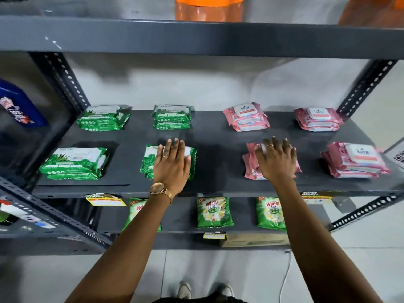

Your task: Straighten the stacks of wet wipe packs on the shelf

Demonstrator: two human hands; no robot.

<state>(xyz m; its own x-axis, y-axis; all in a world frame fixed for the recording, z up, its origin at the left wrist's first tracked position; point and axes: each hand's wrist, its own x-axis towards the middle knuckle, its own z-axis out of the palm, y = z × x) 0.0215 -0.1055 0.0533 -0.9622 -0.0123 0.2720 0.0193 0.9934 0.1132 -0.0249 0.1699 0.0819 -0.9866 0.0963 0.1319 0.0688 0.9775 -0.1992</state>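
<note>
Green and pink packs lay in eight small stacks on the dark shelf (218, 186), four at the back and four at the front. The left hand (172, 162) rested flat, fingers spread wide, on the front green stack (148, 162) second from the left, gripping nothing. The right hand (276, 160) lay the same way, open and splayed, on the front pink stack (250, 169) beside it. Palms pressing from above probably served to pin the top packs so they could be slid square over those beneath. The pink stack under the right hand looked skewed, its packs fanned out at the left edge. The outer front stacks, green (74, 162) and pink (354, 160), also sat slightly fanned, so I judged the straightening far from finished.
</note>
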